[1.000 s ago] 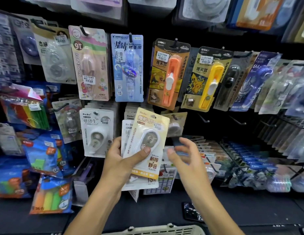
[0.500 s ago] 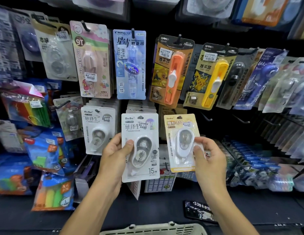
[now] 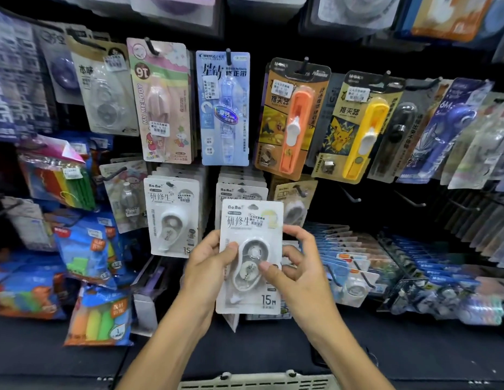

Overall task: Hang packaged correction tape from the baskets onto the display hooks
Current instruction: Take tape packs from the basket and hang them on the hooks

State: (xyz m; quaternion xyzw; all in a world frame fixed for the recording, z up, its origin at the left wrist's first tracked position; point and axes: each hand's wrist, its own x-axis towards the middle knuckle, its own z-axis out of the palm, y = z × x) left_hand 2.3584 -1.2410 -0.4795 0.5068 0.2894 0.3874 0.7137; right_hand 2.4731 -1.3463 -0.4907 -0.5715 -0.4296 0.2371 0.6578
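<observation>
Seen from head height, looking forward and down at a shop wall of hanging stationery. At centre, a white correction tape pack (image 3: 250, 257) held upright in front of the display, not yet on any hook. Left hand (image 3: 208, 263) gripping its left edge, thumb on the front; right hand (image 3: 298, 266) gripping its right edge, thumb pressed on the clear bubble, fingers curled behind. Possibly further packs behind it in the right hand, too hidden to tell. Directly behind and just above, a full hook of matching packs (image 3: 241, 190); another matching row (image 3: 172, 218) to the left; a tan pack (image 3: 294, 204) on the hook to the right. Likely risks: hanging hole missing the hook tip, since the pack covers the target; a crowded hook leaving little room, so the pack could slide off; neighbouring packs knocked loose; pack placed on the wrong row. At the bottom edge, only the pale rim of a basket (image 3: 256, 382) showing, contents out of view.
</observation>
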